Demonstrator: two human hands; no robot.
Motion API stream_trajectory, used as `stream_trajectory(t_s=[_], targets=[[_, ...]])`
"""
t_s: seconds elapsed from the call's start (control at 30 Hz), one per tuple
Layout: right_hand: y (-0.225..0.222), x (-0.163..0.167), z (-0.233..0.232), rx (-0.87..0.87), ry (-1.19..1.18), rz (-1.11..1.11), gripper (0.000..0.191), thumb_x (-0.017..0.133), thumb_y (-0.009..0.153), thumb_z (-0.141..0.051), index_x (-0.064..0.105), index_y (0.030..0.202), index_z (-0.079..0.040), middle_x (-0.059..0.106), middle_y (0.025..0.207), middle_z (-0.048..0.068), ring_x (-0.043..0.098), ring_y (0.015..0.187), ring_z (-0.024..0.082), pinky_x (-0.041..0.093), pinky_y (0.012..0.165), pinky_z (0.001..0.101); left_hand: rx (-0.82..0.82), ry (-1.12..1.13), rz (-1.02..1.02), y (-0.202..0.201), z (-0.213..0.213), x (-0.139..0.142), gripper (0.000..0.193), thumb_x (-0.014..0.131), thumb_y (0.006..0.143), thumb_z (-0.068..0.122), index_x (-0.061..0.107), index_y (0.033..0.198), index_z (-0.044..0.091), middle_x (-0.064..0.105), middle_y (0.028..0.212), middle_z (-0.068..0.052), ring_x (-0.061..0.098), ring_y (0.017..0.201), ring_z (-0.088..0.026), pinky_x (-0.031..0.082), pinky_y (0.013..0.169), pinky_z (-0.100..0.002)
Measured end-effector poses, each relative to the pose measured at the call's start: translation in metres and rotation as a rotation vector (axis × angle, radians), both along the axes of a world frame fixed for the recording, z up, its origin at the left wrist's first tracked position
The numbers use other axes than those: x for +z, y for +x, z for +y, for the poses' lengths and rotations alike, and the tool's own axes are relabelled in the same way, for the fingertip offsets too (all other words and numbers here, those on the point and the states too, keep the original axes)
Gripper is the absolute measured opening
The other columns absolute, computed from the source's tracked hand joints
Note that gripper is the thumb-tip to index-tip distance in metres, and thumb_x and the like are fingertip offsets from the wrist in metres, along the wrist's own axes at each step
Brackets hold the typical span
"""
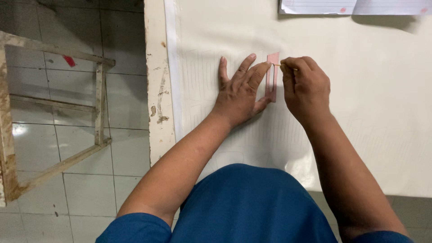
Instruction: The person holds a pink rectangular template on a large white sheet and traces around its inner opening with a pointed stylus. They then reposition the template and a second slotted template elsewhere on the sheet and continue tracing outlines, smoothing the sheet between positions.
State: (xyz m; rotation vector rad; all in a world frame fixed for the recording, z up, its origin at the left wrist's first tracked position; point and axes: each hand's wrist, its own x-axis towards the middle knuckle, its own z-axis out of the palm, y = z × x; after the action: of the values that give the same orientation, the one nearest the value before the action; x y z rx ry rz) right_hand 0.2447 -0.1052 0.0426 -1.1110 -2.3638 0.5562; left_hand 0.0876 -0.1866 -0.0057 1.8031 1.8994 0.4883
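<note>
A large cream sheet point(360, 112) covers the table, marked with faint drawn rectangular outlines. A small pink rectangular template point(272, 85) with a slot lies on it. My left hand point(240, 90) rests flat with fingers spread, fingertips pressing the template's left edge. My right hand point(305, 85) is closed on a thin yellowish pencil point(282, 66), its tip at the template's upper end.
The worn, paint-chipped table edge point(156, 81) runs down the left of the sheet. A wooden frame point(54, 112) stands on the tiled floor to the left. Lined paper point(355, 6) lies at the far edge of the table.
</note>
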Motion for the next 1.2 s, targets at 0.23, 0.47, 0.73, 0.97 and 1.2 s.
stream_trajectory(t_s=[0.23, 0.47, 0.73, 0.97, 1.2], targets=[[0.017, -0.001, -0.003, -0.015, -0.242, 0.087, 0.006, 0.064, 0.110, -0.006, 0.065, 0.106, -0.002, 0.070, 0.098, 0.010, 0.072, 0.085, 0.022, 0.057, 0.074, 0.0323, -0.011, -0.052, -0.023, -0.002, 0.002, 0.004, 0.086, 0.073, 0.087, 0.059, 0.031, 0.154, 0.026, 0.046, 0.153, 0.007, 0.024, 0.154, -0.017, -0.004, 0.123, -0.070], [0.058, -0.002, -0.031, -0.204, -0.417, 0.103, 0.011, 0.057, 0.108, -0.006, 0.067, 0.112, -0.003, 0.066, 0.107, 0.010, 0.067, 0.087, 0.019, 0.055, 0.077, 0.0316, -0.047, 0.063, 0.088, 0.007, -0.001, 0.008, 0.094, 0.078, 0.081, 0.053, 0.029, 0.157, 0.025, 0.048, 0.154, 0.006, 0.025, 0.153, -0.022, -0.001, 0.121, -0.072], [0.065, -0.011, -0.041, -0.195, -0.402, -0.142, 0.038, 0.072, 0.095, -0.012, 0.071, 0.132, -0.018, 0.060, 0.118, 0.008, 0.067, 0.091, 0.019, 0.055, 0.080, 0.0335, -0.069, 0.053, -0.021, 0.027, 0.012, 0.006, 0.094, 0.080, 0.077, 0.058, 0.034, 0.153, 0.028, 0.053, 0.149, 0.009, 0.028, 0.154, -0.018, 0.000, 0.124, -0.067], [0.064, -0.009, -0.042, -0.219, -0.389, -0.176, 0.039, 0.076, 0.094, -0.015, 0.072, 0.132, -0.021, 0.059, 0.116, 0.007, 0.065, 0.083, 0.018, 0.055, 0.075, 0.0330, -0.062, 0.113, -0.119, 0.022, 0.010, 0.007, 0.064, 0.070, 0.096, 0.030, 0.041, 0.152, 0.021, 0.065, 0.138, 0.004, 0.035, 0.153, -0.020, -0.002, 0.125, -0.065], [0.063, -0.009, -0.042, -0.224, -0.369, -0.195, 0.039, 0.077, 0.093, -0.016, 0.073, 0.131, -0.022, 0.059, 0.114, 0.006, 0.064, 0.081, 0.017, 0.055, 0.074, 0.0332, -0.054, 0.122, -0.148, 0.023, 0.010, 0.007, 0.057, 0.064, 0.098, 0.021, 0.042, 0.151, 0.018, 0.067, 0.138, 0.002, 0.038, 0.152, -0.021, -0.003, 0.125, -0.065]])
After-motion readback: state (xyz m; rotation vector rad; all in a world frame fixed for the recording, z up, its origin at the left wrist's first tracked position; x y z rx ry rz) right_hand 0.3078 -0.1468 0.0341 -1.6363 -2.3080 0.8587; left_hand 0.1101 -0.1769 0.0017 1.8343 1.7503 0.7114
